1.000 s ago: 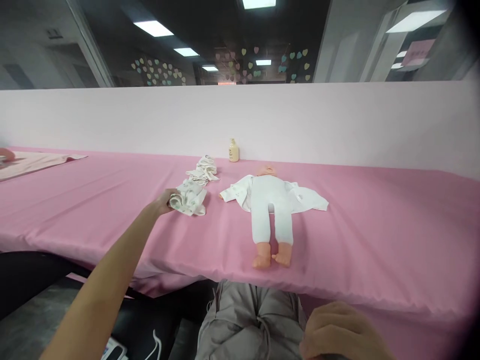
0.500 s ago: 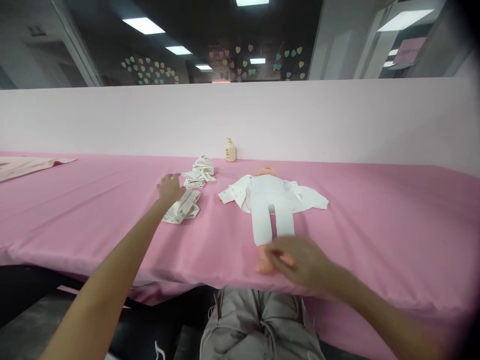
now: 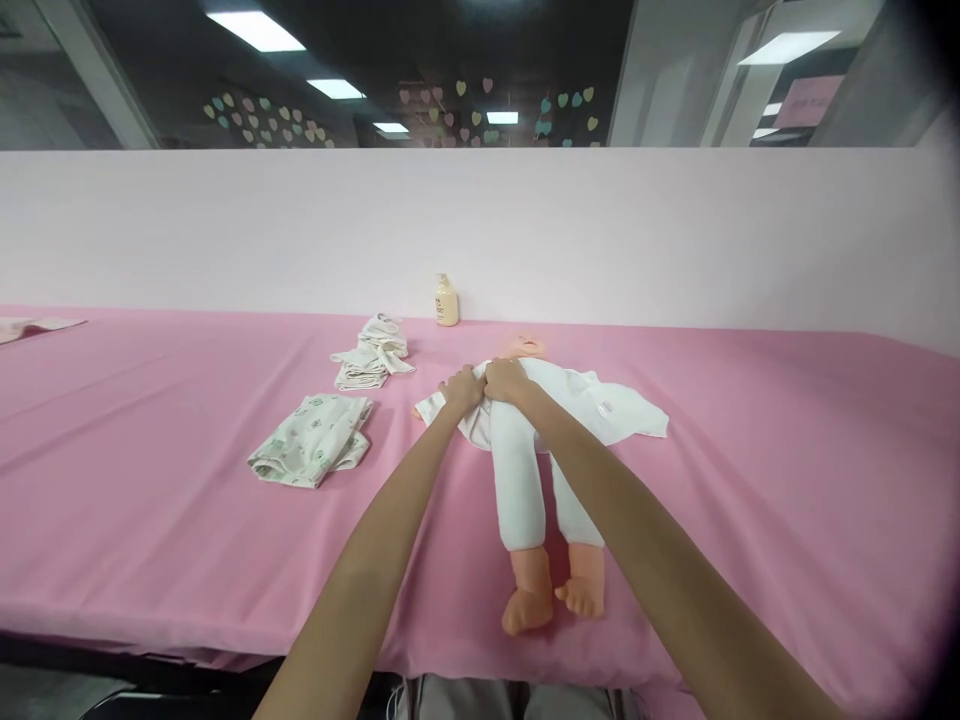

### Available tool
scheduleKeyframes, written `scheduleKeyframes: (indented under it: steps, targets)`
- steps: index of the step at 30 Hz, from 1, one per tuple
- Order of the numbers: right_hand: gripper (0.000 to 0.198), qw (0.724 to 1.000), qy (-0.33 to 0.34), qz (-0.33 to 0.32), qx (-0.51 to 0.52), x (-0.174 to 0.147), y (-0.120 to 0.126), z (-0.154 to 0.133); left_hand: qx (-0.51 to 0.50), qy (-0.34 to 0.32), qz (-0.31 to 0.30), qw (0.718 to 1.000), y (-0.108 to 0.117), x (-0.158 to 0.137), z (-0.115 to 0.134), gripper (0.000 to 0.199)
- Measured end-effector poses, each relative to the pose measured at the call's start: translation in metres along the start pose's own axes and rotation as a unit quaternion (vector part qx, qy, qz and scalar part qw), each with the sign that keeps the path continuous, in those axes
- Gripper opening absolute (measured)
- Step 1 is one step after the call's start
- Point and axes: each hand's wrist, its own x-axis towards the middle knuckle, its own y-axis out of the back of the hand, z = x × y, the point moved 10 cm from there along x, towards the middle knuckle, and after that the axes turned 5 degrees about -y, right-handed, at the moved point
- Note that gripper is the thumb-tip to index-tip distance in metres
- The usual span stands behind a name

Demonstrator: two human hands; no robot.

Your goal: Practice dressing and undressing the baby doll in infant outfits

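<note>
A baby doll (image 3: 529, 605) in white trousers (image 3: 517, 480) and a white shirt (image 3: 630, 410) lies on its back, its feet toward me. At the left side of its chest my left hand (image 3: 463, 388) is closed on the shirt's edge. Right beside it, nearly touching, my right hand (image 3: 505, 380) is closed on the white clothing near the trouser top; the exact layer under its fingers is hidden. The sleeves spread out to both sides. My right forearm covers part of the doll's body and one leg.
A pink-covered table (image 3: 150, 480) runs along a white wall (image 3: 262, 230). Left of the doll lies a folded green-printed cloth (image 3: 311, 440), with a stack of folded white cloths (image 3: 373, 355) behind it. A cream pump bottle (image 3: 446, 303) stands by the wall.
My left hand has left the printed cloth and moved right to the shirt. My right hand has gone from the doll's feet up to its chest. The view has shifted slightly.
</note>
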Motion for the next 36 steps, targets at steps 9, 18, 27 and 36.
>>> scheduleKeyframes:
  steps: [9, 18, 27, 36]
  targets:
    - [0.041, 0.999, 0.016, -0.039, -0.01, 0.026, -0.021, -0.006, -0.001, -0.035, -0.007, 0.999, -0.005, 0.003, -0.006, 0.046]
    - [0.055, 1.0, -0.016, 0.018, -0.005, 0.016, -0.022, 0.008, -0.009, -0.09, 0.024, 0.996, 0.008, -0.006, -0.015, 0.053]
    - [0.047, 0.989, -0.085, 0.102, 0.073, -0.001, 0.001, 0.047, -0.04, -0.032, 0.095, 0.994, 0.026, -0.039, -0.056, 0.045]
    - [0.043, 0.967, -0.122, 0.167, 0.152, -0.014, 0.015, 0.071, -0.107, -0.077, 0.134, 0.982, 0.021, -0.065, -0.027, 0.04]
